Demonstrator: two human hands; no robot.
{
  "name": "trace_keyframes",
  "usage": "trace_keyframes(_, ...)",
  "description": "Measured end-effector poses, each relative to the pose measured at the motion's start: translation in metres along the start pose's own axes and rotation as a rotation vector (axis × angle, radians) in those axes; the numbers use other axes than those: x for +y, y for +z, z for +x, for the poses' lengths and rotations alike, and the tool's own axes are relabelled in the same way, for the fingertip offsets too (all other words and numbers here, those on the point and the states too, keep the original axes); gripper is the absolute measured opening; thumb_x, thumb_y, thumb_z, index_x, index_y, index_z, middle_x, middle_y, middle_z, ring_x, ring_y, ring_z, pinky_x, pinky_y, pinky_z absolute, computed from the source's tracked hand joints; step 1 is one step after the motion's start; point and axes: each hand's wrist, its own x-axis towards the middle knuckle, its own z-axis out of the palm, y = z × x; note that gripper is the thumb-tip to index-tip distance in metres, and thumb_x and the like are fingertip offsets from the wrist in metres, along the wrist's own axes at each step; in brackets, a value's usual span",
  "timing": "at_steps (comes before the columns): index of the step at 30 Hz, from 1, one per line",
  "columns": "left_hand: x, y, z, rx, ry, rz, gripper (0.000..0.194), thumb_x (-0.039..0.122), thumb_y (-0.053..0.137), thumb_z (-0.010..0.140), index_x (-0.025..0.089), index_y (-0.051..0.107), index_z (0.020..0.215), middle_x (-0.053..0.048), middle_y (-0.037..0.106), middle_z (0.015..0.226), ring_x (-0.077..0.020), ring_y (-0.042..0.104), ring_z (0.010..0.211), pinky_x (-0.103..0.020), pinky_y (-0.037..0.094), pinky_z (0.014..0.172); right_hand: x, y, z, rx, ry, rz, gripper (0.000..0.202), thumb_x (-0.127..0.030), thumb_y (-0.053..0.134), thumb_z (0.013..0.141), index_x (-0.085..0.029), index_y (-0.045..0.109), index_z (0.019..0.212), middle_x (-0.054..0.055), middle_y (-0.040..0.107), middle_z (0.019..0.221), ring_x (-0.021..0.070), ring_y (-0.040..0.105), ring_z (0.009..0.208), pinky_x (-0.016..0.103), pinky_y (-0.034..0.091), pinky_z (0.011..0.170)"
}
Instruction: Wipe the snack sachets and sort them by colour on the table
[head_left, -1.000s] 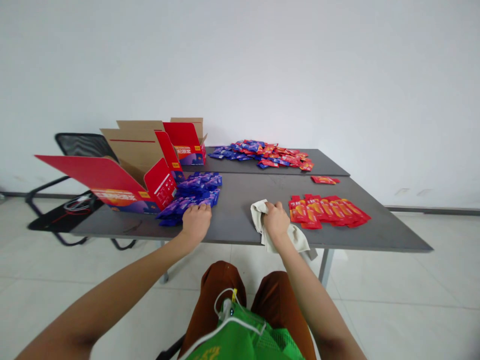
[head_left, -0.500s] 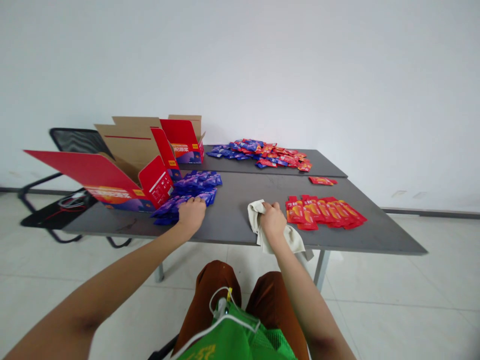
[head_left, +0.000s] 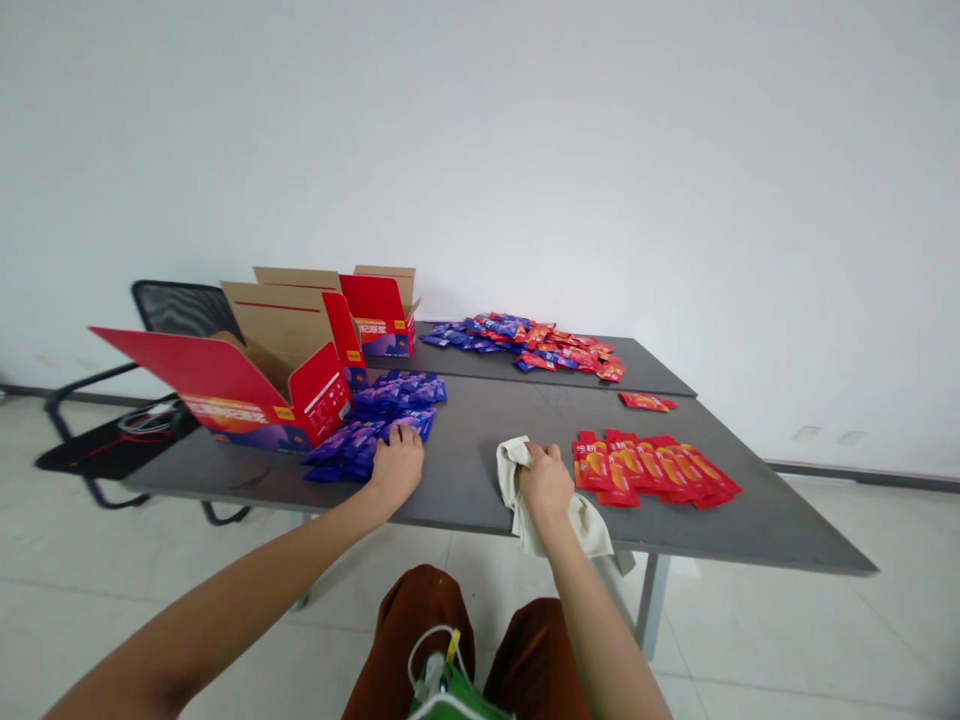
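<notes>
My left hand (head_left: 397, 466) rests at the right edge of the near group of blue-purple sachets (head_left: 349, 448), its fingers curled and touching or close to them; whether anything is under them is hidden. A second overlapping row of blue sachets (head_left: 401, 388) lies just behind. A pale cream cloth (head_left: 587, 525) is bunched in my right hand (head_left: 545, 484), pressed on the table's front edge with part of it hanging over. Close to the right of that hand, red-orange sachets (head_left: 652, 468) overlap in a fanned row.
Open red cartons (head_left: 259, 405) stand at the left, with another carton (head_left: 382, 325) farther back. A mixed heap of red and blue sachets (head_left: 525, 340) covers part of the rear grey table (head_left: 645, 365). A few red sachets (head_left: 646, 401) lie apart at right. A black chair (head_left: 112, 450) stands at far left.
The view has tilted up, so the table sits lower in it. My left hand has shifted slightly right along the blue sachets. My right hand keeps its grip on the cloth.
</notes>
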Motion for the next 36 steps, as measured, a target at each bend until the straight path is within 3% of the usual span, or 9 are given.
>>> trace_keyframes(5, 0.007, -0.021, 0.01, -0.03, -0.101, 0.052, 0.046, 0.013, 0.04, 0.08, -0.004, 0.061, 0.117, -0.034, 0.049, 0.13, -0.0376, 0.052, 0.114, -0.048, 0.042, 0.09, -0.001, 0.001, 0.0, -0.003, 0.003, 0.014, 0.039, -0.02, 0.038, 0.092, -0.031, 0.06, 0.123, 0.008, 0.053, 0.103, 0.0165, 0.061, 0.085, 0.024, 0.041, 0.066)
trace_keyframes(10, 0.013, -0.047, 0.034, -0.318, 0.055, -0.045, 0.037, 0.027, 0.046, 0.081, 0.008, 0.072, 0.097, -0.023, 0.069, 0.099, -0.0308, 0.065, 0.095, -0.038, 0.049, 0.08, -0.001, 0.001, -0.001, 0.01, 0.003, 0.058, 0.04, -0.016, 0.039, 0.091, -0.03, 0.06, 0.122, 0.008, 0.053, 0.103, 0.0172, 0.059, 0.086, 0.024, 0.04, 0.067)
trace_keyframes(12, 0.021, -0.048, 0.047, -0.338, 0.118, -0.083, 0.035, 0.032, 0.047, 0.08, 0.011, 0.074, 0.09, -0.02, 0.071, 0.09, -0.03, 0.067, 0.089, -0.036, 0.05, 0.076, -0.001, 0.001, -0.001, 0.014, 0.004, 0.083, 0.039, -0.015, 0.039, 0.09, -0.029, 0.061, 0.119, 0.008, 0.053, 0.103, 0.0173, 0.058, 0.086, 0.024, 0.04, 0.066)
trace_keyframes(18, 0.062, -0.005, 0.116, 0.027, 0.099, -0.367, 0.035, 0.03, 0.039, 0.086, 0.022, 0.073, 0.093, -0.008, 0.073, 0.095, -0.023, 0.067, 0.09, -0.029, 0.047, 0.077, 0.0, -0.002, 0.0, -0.001, 0.004, 0.138, 0.038, -0.01, 0.042, 0.087, -0.027, 0.062, 0.115, 0.008, 0.054, 0.1, 0.0171, 0.058, 0.083, 0.025, 0.04, 0.068)
trace_keyframes(25, 0.133, 0.049, 0.217, 0.099, -0.3, -0.551, 0.039, 0.035, 0.036, 0.088, 0.02, 0.071, 0.097, -0.013, 0.071, 0.089, -0.0275, 0.066, 0.086, -0.035, 0.048, 0.073, -0.001, 0.003, 0.003, 0.001, -0.005, 0.184, 0.041, -0.008, 0.046, 0.082, -0.029, 0.061, 0.114, 0.007, 0.056, 0.1, 0.0184, 0.059, 0.084, 0.026, 0.043, 0.069)
trace_keyframes(28, 0.167, 0.061, 0.258, 0.166, -0.095, -0.596, 0.036, 0.031, 0.043, 0.084, 0.019, 0.065, 0.11, -0.013, 0.065, 0.115, -0.0251, 0.062, 0.102, -0.034, 0.047, 0.085, -0.002, 0.003, 0.003, -0.021, -0.047, 0.212, 0.046, -0.004, 0.047, 0.077, -0.029, 0.062, 0.113, 0.006, 0.057, 0.1, 0.0192, 0.06, 0.084, 0.027, 0.044, 0.071)
trace_keyframes(31, 0.19, 0.075, 0.298, 0.198, 0.112, -0.567, 0.054, 0.032, 0.053, 0.078, 0.016, 0.052, 0.129, -0.013, 0.043, 0.144, -0.0277, 0.039, 0.131, -0.035, 0.039, 0.1, -0.003, 0.005, 0.004, -0.041, -0.048, 0.247, 0.055, -0.001, 0.049, 0.068, -0.03, 0.062, 0.114, 0.006, 0.057, 0.101, 0.0194, 0.06, 0.085, 0.027, 0.045, 0.073)
trace_keyframes(33, 0.196, 0.086, 0.32, 0.117, 0.146, -0.537, 0.063, 0.038, 0.054, 0.077, 0.016, 0.046, 0.135, -0.012, 0.041, 0.146, -0.0311, 0.03, 0.136, -0.041, 0.034, 0.104, -0.003, 0.006, 0.004, -0.059, -0.021, 0.263, 0.057, -0.001, 0.051, 0.064, -0.03, 0.062, 0.112, 0.006, 0.057, 0.1, 0.0199, 0.061, 0.086, 0.027, 0.046, 0.072)
trace_keyframes(36, 0.198, 0.094, 0.336, 0.023, 0.103, -0.52, 0.054, 0.042, 0.049, 0.081, 0.019, 0.05, 0.13, -0.013, 0.057, 0.129, -0.0331, 0.044, 0.124, -0.048, 0.034, 0.1, -0.003, 0.007, 0.006, -0.077, -0.003, 0.266, 0.058, -0.003, 0.051, 0.062, -0.032, 0.063, 0.111, 0.005, 0.057, 0.101, 0.0211, 0.061, 0.086, 0.029, 0.047, 0.072)
